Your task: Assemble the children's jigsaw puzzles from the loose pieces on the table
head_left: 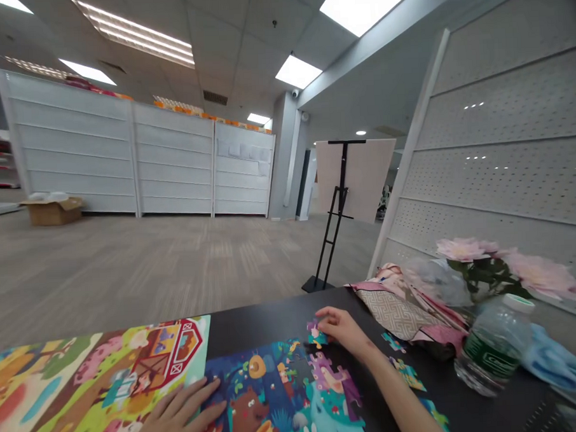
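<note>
We note left hand [182, 415] flat on blue puzzle [277, 395], grip released | right hand [345, 328] grip pinching piece [317, 337] at far edge | mostly joined, loose pieces [408, 371] right on counter [264, 325]

On the desk [259, 325] I see the left puzzle [108, 370] beside the right puzzle [286, 394]. The bottle [494, 347] stands further right, flowers [485, 264] behind it.

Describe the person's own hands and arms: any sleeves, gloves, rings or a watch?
Both are bare. The left hand shows no glove, ring or watch. It meets the bottom edge at the wrist, so no sleeve is seen. The right hand is ungloved too and has no rings. Its forearm is uncovered down to the frame edge, with no sleeve, bracelet or watch in view.
</note>
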Available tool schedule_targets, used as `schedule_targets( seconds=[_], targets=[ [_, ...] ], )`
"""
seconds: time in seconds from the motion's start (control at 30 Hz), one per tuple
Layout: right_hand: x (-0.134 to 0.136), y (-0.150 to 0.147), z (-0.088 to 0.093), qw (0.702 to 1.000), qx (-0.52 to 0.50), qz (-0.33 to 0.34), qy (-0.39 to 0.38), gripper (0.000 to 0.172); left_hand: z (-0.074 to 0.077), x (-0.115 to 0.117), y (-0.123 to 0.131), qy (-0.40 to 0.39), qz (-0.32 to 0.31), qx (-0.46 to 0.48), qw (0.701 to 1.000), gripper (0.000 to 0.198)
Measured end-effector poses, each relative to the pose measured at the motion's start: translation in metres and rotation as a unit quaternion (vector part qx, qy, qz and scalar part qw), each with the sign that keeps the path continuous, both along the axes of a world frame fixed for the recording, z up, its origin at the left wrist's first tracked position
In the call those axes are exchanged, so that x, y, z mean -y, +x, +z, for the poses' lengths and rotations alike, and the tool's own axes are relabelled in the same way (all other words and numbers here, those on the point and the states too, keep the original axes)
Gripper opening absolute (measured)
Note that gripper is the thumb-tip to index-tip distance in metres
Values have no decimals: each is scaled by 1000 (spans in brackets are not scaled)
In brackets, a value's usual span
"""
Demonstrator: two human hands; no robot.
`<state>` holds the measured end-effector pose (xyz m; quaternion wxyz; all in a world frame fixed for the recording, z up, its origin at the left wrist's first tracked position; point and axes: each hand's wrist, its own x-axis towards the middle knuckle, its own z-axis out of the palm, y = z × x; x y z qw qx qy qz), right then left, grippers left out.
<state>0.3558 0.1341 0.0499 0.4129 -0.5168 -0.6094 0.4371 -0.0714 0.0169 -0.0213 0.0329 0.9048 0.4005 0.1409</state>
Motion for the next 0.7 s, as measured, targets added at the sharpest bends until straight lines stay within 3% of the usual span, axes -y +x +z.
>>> schedule_targets(
  seconds=[0.2,0.27,0.37,0.53,0.7],
  targets=[
    [12,-7,20,1000,-8,-26,1,47,46,29,6,-51,32,7,998,64],
    [33,-10,29,999,-4,-40,8,42,55,32,8,-76,40,16,996,63],
    [88,-21,34,998,14,-56,25,29,62,34,11,-101,41,29,994,62],
    [187,-51,4,996,54,-66,-9,32,70,36,14,-108,38,44,992,62],
    [218,-70,-22,975,162,-141,53,32,74,37,15,-113,40,38,992,61]
  ],
)
